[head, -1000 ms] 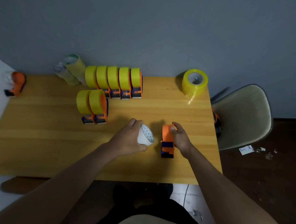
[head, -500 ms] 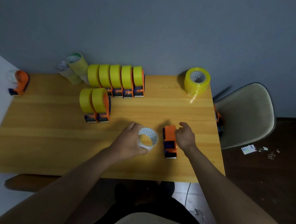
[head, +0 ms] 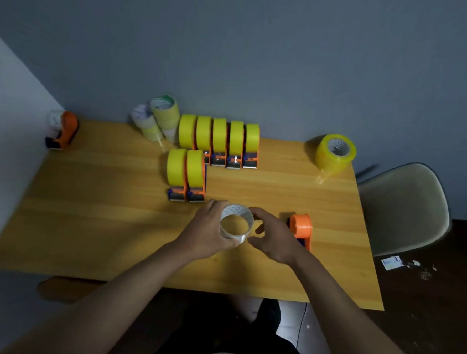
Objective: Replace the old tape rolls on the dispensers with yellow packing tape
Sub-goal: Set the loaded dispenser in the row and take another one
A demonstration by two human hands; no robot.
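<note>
My left hand (head: 207,234) grips an almost used-up clear tape roll (head: 235,224) with a white core, held above the wooden table (head: 101,218). My right hand (head: 273,241) is beside the roll with its fingers curved toward it; whether they touch it is unclear. An orange dispenser (head: 301,230) with no roll on it lies just right of that hand. Several dispensers loaded with yellow tape (head: 218,141) stand in a back row, two more (head: 186,174) in front. A loose yellow tape roll (head: 336,153) sits at the back right corner.
Old pale tape rolls (head: 156,120) are stacked against the wall at the back. Another orange dispenser with a clear roll (head: 63,129) stands at the far left corner. A beige chair (head: 402,209) is right of the table, with small litter (head: 392,262) on the floor.
My right hand let go of the orange dispenser and moved left to the clear roll. My left hand turned the roll so its hole faces me.
</note>
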